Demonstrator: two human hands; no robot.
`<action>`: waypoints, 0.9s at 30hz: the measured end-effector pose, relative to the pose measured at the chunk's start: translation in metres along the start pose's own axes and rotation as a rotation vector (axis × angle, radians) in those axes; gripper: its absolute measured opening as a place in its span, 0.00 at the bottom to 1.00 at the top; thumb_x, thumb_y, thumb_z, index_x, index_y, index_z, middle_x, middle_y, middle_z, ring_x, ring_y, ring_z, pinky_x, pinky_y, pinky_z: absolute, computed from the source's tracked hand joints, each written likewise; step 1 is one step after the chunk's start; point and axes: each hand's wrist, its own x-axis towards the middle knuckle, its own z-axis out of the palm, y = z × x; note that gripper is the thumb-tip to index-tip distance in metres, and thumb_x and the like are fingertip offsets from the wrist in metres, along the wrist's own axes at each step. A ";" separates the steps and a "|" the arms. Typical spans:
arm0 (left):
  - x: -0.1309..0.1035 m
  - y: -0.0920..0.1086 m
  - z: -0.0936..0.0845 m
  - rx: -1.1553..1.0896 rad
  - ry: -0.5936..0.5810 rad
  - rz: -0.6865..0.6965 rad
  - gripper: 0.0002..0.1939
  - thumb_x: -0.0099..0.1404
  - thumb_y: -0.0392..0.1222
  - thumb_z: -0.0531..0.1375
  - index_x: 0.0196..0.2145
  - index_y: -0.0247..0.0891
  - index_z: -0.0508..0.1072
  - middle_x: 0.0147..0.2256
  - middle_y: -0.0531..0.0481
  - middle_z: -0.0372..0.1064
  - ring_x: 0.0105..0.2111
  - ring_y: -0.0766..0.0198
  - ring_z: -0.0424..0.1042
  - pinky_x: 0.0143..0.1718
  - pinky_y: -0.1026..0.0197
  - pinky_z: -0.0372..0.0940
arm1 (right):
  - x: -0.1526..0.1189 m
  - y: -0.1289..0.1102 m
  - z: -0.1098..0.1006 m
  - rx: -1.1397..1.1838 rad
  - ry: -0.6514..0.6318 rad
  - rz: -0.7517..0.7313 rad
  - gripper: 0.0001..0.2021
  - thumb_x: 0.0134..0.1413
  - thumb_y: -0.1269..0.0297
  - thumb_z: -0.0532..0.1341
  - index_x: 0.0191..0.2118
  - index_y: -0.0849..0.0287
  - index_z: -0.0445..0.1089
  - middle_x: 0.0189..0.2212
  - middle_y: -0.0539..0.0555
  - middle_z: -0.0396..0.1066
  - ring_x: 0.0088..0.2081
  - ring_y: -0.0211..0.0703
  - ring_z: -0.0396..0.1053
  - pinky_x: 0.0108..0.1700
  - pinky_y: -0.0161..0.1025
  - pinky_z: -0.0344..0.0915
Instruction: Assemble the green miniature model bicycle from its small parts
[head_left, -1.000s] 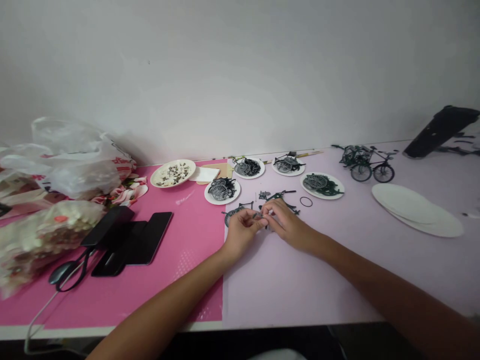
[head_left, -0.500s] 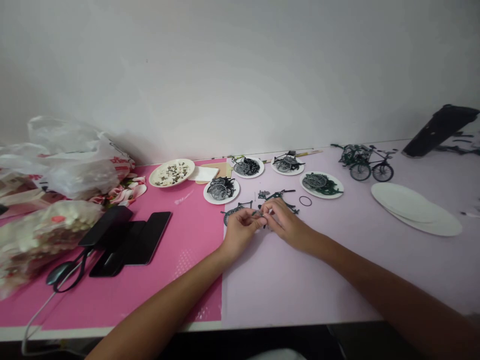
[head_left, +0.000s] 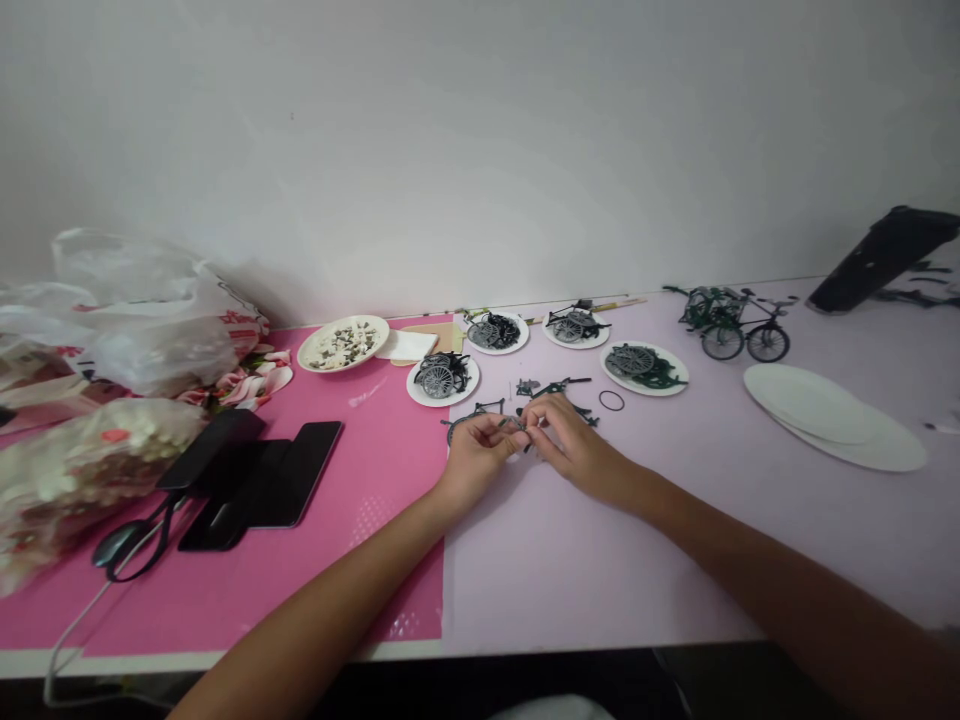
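Over the middle of the table, my left hand (head_left: 480,452) and my right hand (head_left: 566,440) meet with fingers pinched together. Between them is a small dark green toy bicycle part (head_left: 514,422), mostly covered by fingertips. Its exact shape I cannot make out. Just beyond my right hand lies a dark green bicycle frame piece (head_left: 553,388). Behind my left hand, a dark toy wheel section (head_left: 487,410) is partly hidden. A thin black ring (head_left: 611,400) rests flat to the right.
White plates of grey and black bicycle parts (head_left: 442,380) stand behind my hands. Assembled miniature bicycles (head_left: 742,335) and bare white plates (head_left: 832,415) are at right. Left are black phones (head_left: 296,480), a white plastic bag (head_left: 150,320) and a plate of small pieces (head_left: 343,345).
Both hands stay in nearly the same place. My left hand and its fingers have shifted slightly around the small part.
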 end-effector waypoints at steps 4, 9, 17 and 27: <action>-0.001 0.002 0.001 0.009 0.008 -0.003 0.25 0.45 0.55 0.80 0.27 0.34 0.77 0.26 0.51 0.74 0.27 0.68 0.70 0.32 0.64 0.64 | 0.000 -0.001 0.000 0.002 -0.006 0.003 0.05 0.74 0.66 0.52 0.41 0.52 0.60 0.40 0.55 0.68 0.45 0.50 0.67 0.48 0.49 0.67; -0.003 0.004 0.002 0.032 0.026 0.010 0.24 0.45 0.55 0.80 0.28 0.34 0.78 0.26 0.51 0.74 0.26 0.68 0.69 0.31 0.64 0.63 | 0.000 -0.001 0.000 0.014 0.011 -0.002 0.05 0.72 0.68 0.54 0.41 0.51 0.60 0.40 0.55 0.69 0.45 0.50 0.67 0.49 0.49 0.67; -0.001 0.001 0.002 0.077 0.046 0.068 0.20 0.47 0.50 0.79 0.27 0.35 0.78 0.26 0.51 0.74 0.26 0.68 0.67 0.30 0.63 0.62 | 0.000 -0.004 0.000 0.037 0.032 0.006 0.05 0.70 0.69 0.55 0.41 0.51 0.59 0.40 0.55 0.69 0.46 0.51 0.67 0.50 0.50 0.66; -0.003 0.004 0.002 0.086 0.041 0.101 0.18 0.49 0.49 0.79 0.30 0.35 0.81 0.28 0.50 0.76 0.29 0.66 0.70 0.33 0.62 0.64 | -0.001 -0.001 0.002 0.059 0.062 0.002 0.05 0.69 0.70 0.57 0.41 0.51 0.61 0.41 0.55 0.70 0.47 0.50 0.67 0.49 0.50 0.66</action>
